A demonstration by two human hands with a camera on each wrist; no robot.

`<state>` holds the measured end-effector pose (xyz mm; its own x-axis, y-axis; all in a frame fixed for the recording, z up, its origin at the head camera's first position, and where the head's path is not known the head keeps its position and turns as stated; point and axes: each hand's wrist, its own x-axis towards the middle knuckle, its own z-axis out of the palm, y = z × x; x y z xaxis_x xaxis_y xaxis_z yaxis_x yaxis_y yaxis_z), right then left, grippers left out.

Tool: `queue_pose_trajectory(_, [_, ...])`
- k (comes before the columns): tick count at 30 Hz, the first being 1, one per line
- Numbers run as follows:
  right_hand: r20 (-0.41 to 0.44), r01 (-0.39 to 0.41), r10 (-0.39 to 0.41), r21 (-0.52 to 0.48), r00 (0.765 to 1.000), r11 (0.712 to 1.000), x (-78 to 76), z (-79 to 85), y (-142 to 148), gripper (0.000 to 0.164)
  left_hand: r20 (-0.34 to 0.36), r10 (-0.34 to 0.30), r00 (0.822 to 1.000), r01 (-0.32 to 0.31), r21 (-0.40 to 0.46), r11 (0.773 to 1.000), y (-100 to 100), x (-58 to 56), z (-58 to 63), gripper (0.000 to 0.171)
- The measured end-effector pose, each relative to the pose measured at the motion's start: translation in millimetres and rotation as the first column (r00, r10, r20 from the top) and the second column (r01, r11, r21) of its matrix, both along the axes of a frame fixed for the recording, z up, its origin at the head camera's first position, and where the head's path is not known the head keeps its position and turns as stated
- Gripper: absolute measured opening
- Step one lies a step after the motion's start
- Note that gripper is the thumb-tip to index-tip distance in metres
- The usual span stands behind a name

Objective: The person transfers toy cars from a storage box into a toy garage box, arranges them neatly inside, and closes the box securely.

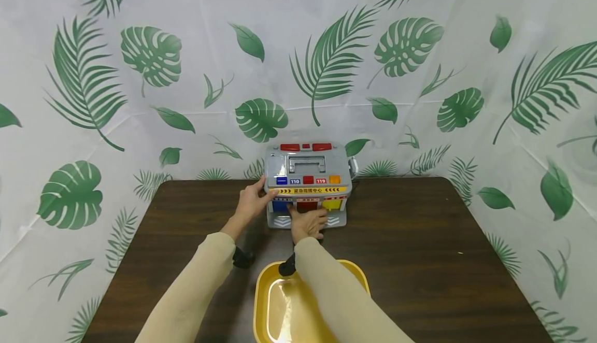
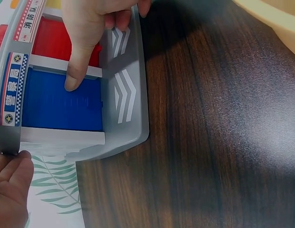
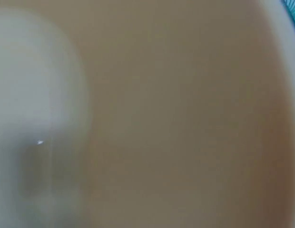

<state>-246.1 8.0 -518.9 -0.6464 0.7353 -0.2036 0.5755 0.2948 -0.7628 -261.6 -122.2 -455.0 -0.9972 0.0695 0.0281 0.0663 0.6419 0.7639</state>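
A grey toy emergency station (image 1: 305, 164) stands at the back of the table, with a carry handle on top and blue, red and yellow doors along its front. My left hand (image 1: 252, 201) grips its left front corner, thumb at the front and fingers at the side. Low at the front is my right hand (image 1: 308, 224), partly covering the red door (image 1: 306, 206). In the left wrist view, the thumb of that hand touches the edge of the blue door (image 2: 62, 102). Its other fingers bend downward near the base. The right wrist view is too blurred to read.
A yellow tray (image 1: 260, 301) sits at the table's near side, under my right forearm. The dark wood table (image 1: 401, 249) reaches out to both sides. Behind it hangs a white cloth (image 1: 200, 73) with green leaves. A grey crank-like part (image 1: 353, 167) sticks out at the station's right.
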Motion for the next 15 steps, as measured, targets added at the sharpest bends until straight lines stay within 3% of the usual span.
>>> queue_pose_trajectory(9, [-0.004,0.018,-0.018,0.006,1.0,1.0,-1.8,2.2,-1.6,0.102,-0.029,-0.002,1.0,0.002,0.001,1.0,0.9,-1.1,0.3,0.07])
queue_pose_trajectory(15, [-0.011,0.017,-0.017,-0.02,1.0,1.0,-1.0,3.5,-1.8,0.101,-0.013,0.005,1.0,-0.005,0.002,1.0,2.5,0.5,0.5,0.07])
